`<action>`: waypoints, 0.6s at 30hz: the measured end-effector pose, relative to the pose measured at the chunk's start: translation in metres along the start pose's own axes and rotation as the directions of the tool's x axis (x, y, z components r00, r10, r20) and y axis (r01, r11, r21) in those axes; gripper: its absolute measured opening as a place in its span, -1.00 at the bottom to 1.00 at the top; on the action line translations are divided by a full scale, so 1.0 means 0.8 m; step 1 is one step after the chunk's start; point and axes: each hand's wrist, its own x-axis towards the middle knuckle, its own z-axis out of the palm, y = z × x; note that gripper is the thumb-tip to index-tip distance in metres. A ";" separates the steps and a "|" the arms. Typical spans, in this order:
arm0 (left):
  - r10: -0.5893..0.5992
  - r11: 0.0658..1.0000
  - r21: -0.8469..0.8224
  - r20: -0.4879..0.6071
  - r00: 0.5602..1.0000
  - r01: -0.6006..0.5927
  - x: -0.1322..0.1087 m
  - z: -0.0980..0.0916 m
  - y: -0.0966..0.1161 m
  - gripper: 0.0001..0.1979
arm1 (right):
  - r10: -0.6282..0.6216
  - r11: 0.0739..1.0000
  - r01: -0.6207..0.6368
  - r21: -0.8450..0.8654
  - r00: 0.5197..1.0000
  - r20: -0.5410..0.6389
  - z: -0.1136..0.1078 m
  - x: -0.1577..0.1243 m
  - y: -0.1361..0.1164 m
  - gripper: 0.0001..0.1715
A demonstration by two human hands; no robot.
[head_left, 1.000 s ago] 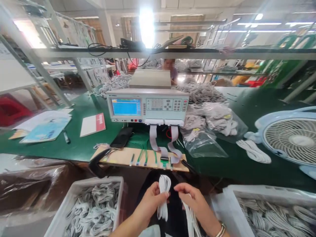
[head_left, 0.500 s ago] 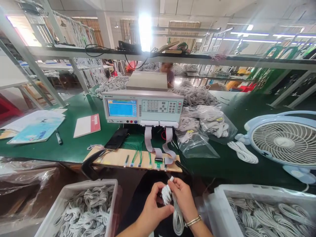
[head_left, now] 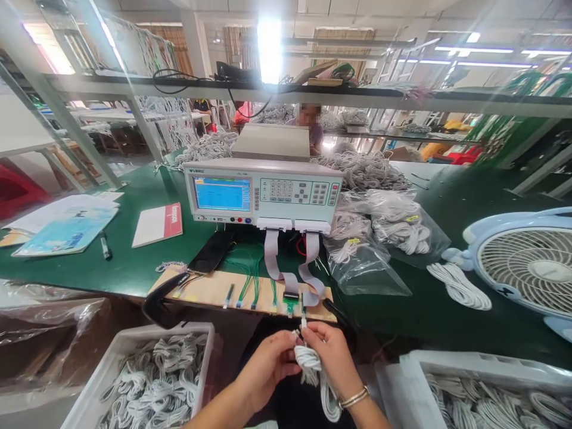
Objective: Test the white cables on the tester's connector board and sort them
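A coiled white cable [head_left: 328, 396] hangs from my hands in front of the bench edge, its loops dropping below my right palm. My right hand [head_left: 333, 354] is closed on the cable near a white plug [head_left: 304, 322], which points up at the rightmost small fixture [head_left: 302, 301] on the wooden board [head_left: 196, 291]. Whether plug and fixture touch, I cannot tell. My left hand [head_left: 270, 363] pinches the cable's other side, with a small light-coloured end at its fingertips. Beside that fixture sits a green circuit board [head_left: 290, 305] joined to grey ribbon cables [head_left: 271, 253].
A tester [head_left: 295, 205] with a lit blue screen stands behind the board. White bins [head_left: 210, 339] [head_left: 415, 357] of coiled cables flank me. Bagged cables [head_left: 357, 262], a loose coil [head_left: 460, 286] and a fan [head_left: 545, 268] lie right; a black phone [head_left: 212, 253] lies left. A person [head_left: 313, 134] sits beyond.
Both hands have moved up towards the board, bringing the plug to the rightmost fixture. My left fingers have shifted up to the cable's small end. The view has turned slightly left.
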 end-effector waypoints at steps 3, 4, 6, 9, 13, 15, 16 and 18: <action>0.011 0.994 0.107 -0.107 0.994 0.001 0.009 -0.016 0.004 -0.71 | 0.067 0.989 -0.060 0.135 0.996 -0.052 0.008 0.002 0.007 -0.65; 0.030 0.988 0.154 -0.130 0.991 -0.009 0.012 -0.020 0.005 -0.70 | 0.086 0.984 -0.073 0.163 0.993 -0.076 0.010 0.002 0.009 -0.63; 0.053 0.978 0.210 -0.157 0.986 -0.019 0.017 -0.025 0.009 -0.70 | 0.071 0.989 -0.056 0.140 0.992 -0.107 0.012 0.001 0.011 -0.61; 0.058 0.982 0.189 -0.182 0.982 -0.023 0.024 -0.024 0.010 -0.72 | -0.062 0.997 0.058 -0.050 0.994 -0.092 0.005 -0.001 0.007 -0.63; 0.138 0.987 0.113 -0.247 0.959 -0.113 0.030 -0.013 -0.002 -0.72 | -0.122 0.975 0.114 -0.189 0.992 -0.033 -0.010 -0.009 0.001 -0.69; 0.192 0.981 0.061 -0.280 0.941 -0.182 0.031 -0.007 -0.011 -0.72 | -0.122 0.973 0.116 -0.200 0.992 -0.018 -0.013 -0.015 -0.001 -0.68; 0.213 0.976 0.030 -0.295 0.932 -0.214 0.030 -0.005 -0.015 -0.72 | -0.124 0.973 0.119 -0.200 0.992 -0.015 -0.013 -0.018 -0.001 -0.67; 0.240 0.965 -0.022 -0.315 0.918 -0.260 0.028 -0.001 -0.020 -0.72 | -0.128 0.973 0.124 -0.195 0.992 -0.007 -0.010 -0.023 -0.002 -0.65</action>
